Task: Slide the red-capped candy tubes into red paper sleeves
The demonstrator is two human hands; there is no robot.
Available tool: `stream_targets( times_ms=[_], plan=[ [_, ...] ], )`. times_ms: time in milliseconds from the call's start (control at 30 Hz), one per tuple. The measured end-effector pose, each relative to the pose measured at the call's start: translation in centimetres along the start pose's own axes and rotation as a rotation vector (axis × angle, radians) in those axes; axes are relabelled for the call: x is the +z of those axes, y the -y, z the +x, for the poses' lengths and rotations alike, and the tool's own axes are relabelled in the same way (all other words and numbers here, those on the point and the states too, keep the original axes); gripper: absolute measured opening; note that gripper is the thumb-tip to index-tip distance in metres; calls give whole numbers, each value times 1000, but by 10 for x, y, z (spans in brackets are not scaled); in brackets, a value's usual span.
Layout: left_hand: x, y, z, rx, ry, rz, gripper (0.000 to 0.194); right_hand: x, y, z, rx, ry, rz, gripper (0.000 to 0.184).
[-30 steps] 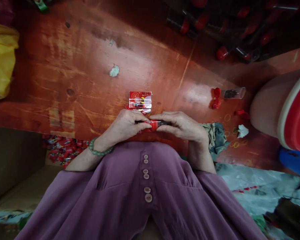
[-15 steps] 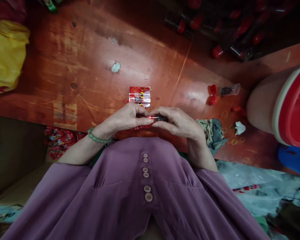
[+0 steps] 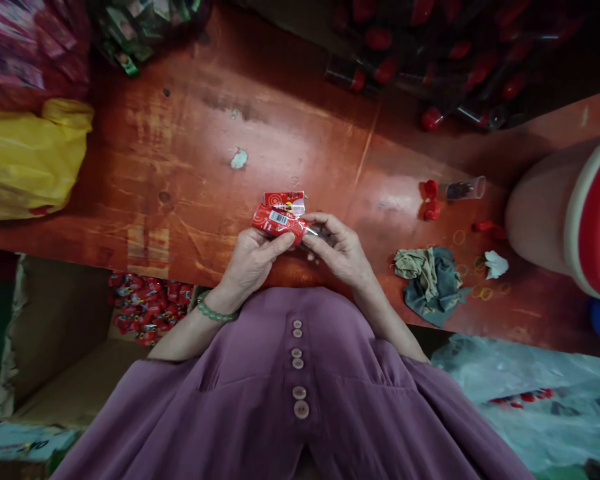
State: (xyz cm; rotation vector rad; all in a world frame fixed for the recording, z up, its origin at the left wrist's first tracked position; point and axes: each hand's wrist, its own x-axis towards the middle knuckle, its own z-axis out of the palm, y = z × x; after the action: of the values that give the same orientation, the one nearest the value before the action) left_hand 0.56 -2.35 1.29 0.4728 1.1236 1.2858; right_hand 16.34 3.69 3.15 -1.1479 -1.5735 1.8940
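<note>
Red-wrapped container [image 3: 295, 227] seems steadied from both ends, left hand [image 3: 253, 259] grasping the red wrap [image 3: 279, 219], right hand [image 3: 345, 252] the dark end [image 3: 321, 233].

A white rectangular barcode label [image 3: 279, 217] marks the glossy red plastic sleeve [image 3: 263, 217]; its digits are illegible.

On the table [image 3: 195, 167], a container [image 3: 275, 219] sits between the left hand [image 3: 255, 260] and the right hand [image 3: 343, 250], with a bag [image 3: 30, 163] far left. Cloths [image 3: 425, 283] lie between the right hand and a bucket [image 3: 537, 207]. Packets [image 3: 147, 303] lie in a carton [image 3: 60, 320], front left.
</note>
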Motion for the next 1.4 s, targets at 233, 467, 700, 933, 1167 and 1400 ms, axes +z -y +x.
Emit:
stream_targets(
  times_ms=[233,467,700,933,1167,1400],
  plan=[
    [7,-14,7,29,-177,-146,24,0,9,-2,-67,82,-115,40],
    [3,-11,12,2,-134,-128,25,3,5,2,-194,-21,-282,36],
    [0,-9,13,34,-101,-63,26,10,-2,5,-200,-72,-224,38],
    [-4,-19,15,79,-178,-78,25,12,1,4,-152,45,-110,40],
    [-6,-20,17,86,-57,109,24,15,6,8,-194,52,-90,40],
    [0,-19,16,88,-199,-136,33,16,4,17,-107,36,50,39]
  ],
)
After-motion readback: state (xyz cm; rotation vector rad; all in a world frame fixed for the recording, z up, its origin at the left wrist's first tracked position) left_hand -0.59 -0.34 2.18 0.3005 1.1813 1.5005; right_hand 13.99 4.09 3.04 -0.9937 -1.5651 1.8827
